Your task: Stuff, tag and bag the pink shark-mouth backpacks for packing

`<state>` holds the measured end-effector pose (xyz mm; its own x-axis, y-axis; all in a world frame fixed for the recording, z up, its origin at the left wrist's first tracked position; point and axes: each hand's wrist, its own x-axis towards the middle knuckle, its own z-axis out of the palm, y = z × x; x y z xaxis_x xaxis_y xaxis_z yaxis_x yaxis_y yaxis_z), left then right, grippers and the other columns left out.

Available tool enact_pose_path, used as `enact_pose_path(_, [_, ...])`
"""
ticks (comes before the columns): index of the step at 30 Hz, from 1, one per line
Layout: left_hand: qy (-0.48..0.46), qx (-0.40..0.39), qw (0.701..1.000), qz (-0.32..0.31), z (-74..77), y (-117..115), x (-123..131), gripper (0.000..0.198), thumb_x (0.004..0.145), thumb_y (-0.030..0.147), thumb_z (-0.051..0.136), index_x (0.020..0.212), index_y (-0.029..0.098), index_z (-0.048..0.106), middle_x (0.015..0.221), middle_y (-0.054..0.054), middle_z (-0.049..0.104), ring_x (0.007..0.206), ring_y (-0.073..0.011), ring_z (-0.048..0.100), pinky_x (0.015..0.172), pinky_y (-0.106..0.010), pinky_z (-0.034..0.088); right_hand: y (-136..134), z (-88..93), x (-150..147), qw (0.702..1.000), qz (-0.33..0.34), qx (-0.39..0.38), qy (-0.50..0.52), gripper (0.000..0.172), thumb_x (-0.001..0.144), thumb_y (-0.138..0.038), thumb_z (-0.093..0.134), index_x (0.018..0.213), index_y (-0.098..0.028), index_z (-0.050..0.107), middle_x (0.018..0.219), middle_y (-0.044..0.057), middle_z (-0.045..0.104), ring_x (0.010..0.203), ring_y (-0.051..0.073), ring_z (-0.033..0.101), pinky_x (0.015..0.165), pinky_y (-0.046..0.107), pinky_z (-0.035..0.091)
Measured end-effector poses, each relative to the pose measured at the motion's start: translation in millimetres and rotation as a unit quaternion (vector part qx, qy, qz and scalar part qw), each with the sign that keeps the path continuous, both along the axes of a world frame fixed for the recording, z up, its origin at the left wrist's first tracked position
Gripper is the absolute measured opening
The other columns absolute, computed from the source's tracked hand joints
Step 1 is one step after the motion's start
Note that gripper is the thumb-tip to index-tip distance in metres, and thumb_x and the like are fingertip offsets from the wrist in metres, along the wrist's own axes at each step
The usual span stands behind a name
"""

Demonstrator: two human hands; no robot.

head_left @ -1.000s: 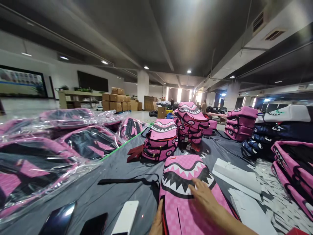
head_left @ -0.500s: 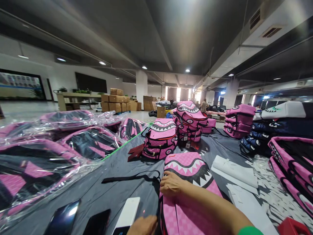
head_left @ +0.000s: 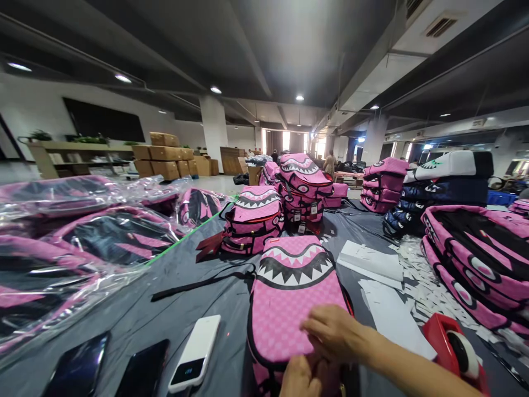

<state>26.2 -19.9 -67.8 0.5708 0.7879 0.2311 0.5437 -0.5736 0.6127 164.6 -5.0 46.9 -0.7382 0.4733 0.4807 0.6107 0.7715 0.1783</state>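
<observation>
A pink checked backpack (head_left: 295,309) with a black-and-white shark-teeth mouth lies face up in front of me. Over its near end, my right hand (head_left: 336,333) has its fingers curled inward, slightly blurred. Close below it, my left hand (head_left: 300,377) pinches at the near edge, partly cut off by the frame's bottom. The two hands almost meet, and whatever lies between their fingers is hidden. From the backpack's left side a black strap (head_left: 198,285) trails across the dark table cover (head_left: 198,306).
Left of the backpack lie a white power bank (head_left: 196,350) and two dark phones (head_left: 142,368). Plastic-wrapped backpacks (head_left: 119,231) fill the left side. On the right are white papers (head_left: 392,317), a red tape dispenser (head_left: 448,347) and stacked pink backpacks (head_left: 475,264). More stacks (head_left: 303,176) stand ahead.
My right hand has moved off the shark-mouth area to the backpack's near end. My left hand has come rightward beside it. The view has shifted, bringing the tape dispenser further into sight.
</observation>
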Motion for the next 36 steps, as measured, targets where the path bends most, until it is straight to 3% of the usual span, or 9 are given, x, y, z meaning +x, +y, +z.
enact_pose_path(5, [0.101, 0.182, 0.975, -0.082, -6.1, -11, 24, 0.025, 0.091, 0.018, 0.044, 0.083, 0.021, 0.067, 0.065, -0.01, 0.069, 0.053, -0.0214, 0.063, 0.045, -0.032, 0.036, -69, -65.9, 56, 0.98, -0.032, 0.046, 0.189, 0.024, 0.098, -0.014, 0.039, 0.113, -0.018, 0.057, 0.07, 0.002, 0.065, 0.057, 0.014, 0.06, 0.051, 0.022, 0.047])
enact_pose_path(7, [0.125, 0.261, 0.947, -0.142, 4.6, -15, 23, 0.02, 0.093, 0.027, 0.049, 0.081, 0.02, 0.064, 0.062, -0.009, 0.064, 0.053, -0.0213, 0.061, 0.045, -0.032, 0.034, -74, -92.8, 50, 0.962, -0.051, 0.074, 0.259, 0.021, 0.098, -0.015, 0.041, 0.11, -0.019, 0.059, 0.068, 0.002, 0.064, 0.056, 0.014, 0.06, 0.05, 0.022, 0.048])
enact_pose_path(12, [0.224, 0.316, 0.917, -0.094, 38.5, 5, -13, 0.025, 0.088, 0.045, 0.064, 0.087, 0.021, 0.059, 0.08, -0.007, 0.065, 0.075, -0.0248, 0.061, 0.066, -0.036, 0.042, -84, -131.9, 38, 0.88, -0.126, 0.017, 0.458, 0.014, 0.097, -0.02, 0.052, 0.096, -0.022, 0.066, 0.072, 0.003, 0.066, 0.062, 0.015, 0.064, 0.058, 0.023, 0.054])
enact_pose_path(17, [0.294, 0.305, 0.89, -0.169, 24.7, 13, -38, 0.004, 0.09, 0.022, 0.061, 0.091, 0.021, 0.057, 0.08, -0.003, 0.062, 0.07, -0.0206, 0.055, 0.061, -0.034, 0.036, -72, -118.5, 86, 0.743, -0.294, -0.079, 0.596, 0.036, 0.09, -0.053, 0.062, 0.076, -0.02, 0.069, 0.062, 0.001, 0.063, 0.055, 0.015, 0.06, 0.053, 0.024, 0.052])
enact_pose_path(22, [0.246, 0.342, 0.888, -0.183, 15.8, -12, -38, 0.003, 0.091, 0.02, 0.058, 0.089, 0.021, 0.056, 0.075, -0.003, 0.061, 0.067, -0.0204, 0.054, 0.059, -0.034, 0.033, 21, -68.4, 117, 0.712, -0.339, -0.116, 0.604, 0.068, 0.064, -0.084, 0.06, 0.068, -0.017, 0.069, 0.073, 0.008, 0.066, 0.072, 0.022, 0.061, 0.068, 0.035, 0.053])
enact_pose_path(26, [0.205, 0.266, 0.928, -0.164, 46.9, -7, -49, 0.014, 0.096, 0.031, 0.055, 0.086, 0.021, 0.056, 0.078, -0.003, 0.062, 0.071, -0.0199, 0.056, 0.063, -0.033, 0.035, 69, -57.5, 114, 0.713, -0.343, -0.18, 0.585, 0.066, 0.068, -0.08, 0.057, 0.071, -0.015, 0.068, 0.068, 0.007, 0.066, 0.067, 0.02, 0.059, 0.066, 0.035, 0.051])
enact_pose_path(30, [0.086, 0.091, 0.992, -0.021, 84.5, 28, -95, 0.022, 0.1, 0.034, 0.042, 0.094, 0.021, 0.059, 0.085, -0.002, 0.062, 0.079, -0.0173, 0.057, 0.072, -0.029, 0.041, 19, -63.8, 95, 0.724, -0.36, -0.132, 0.573, 0.046, 0.08, -0.059, 0.06, 0.095, -0.017, 0.068, 0.091, 0.01, 0.067, 0.083, 0.024, 0.061, 0.078, 0.041, 0.05])
enact_pose_path(33, [0.087, -0.004, 0.996, 0.024, 97.6, 51, -122, 0.018, 0.089, 0.034, 0.054, 0.1, 0.021, 0.059, 0.092, -0.002, 0.063, 0.087, -0.0192, 0.056, 0.079, -0.03, 0.042, -47, -72.4, 62, 0.841, -0.274, 0.001, 0.467, 0.014, 0.094, -0.029, 0.054, 0.1, -0.024, 0.065, 0.089, 0.005, 0.067, 0.083, 0.021, 0.063, 0.077, 0.036, 0.049])
enact_pose_path(36, [0.167, -0.046, 0.985, 0.008, 99.6, 63, -120, 0.024, 0.08, 0.037, 0.061, 0.096, 0.02, 0.056, 0.088, -0.001, 0.063, 0.087, -0.0208, 0.056, 0.078, -0.031, 0.041, -87, -76.4, 24, 0.938, -0.139, 0.063, 0.312, 0.023, 0.089, -0.012, 0.056, 0.104, -0.026, 0.065, 0.086, 0.001, 0.07, 0.081, 0.018, 0.065, 0.078, 0.034, 0.044])
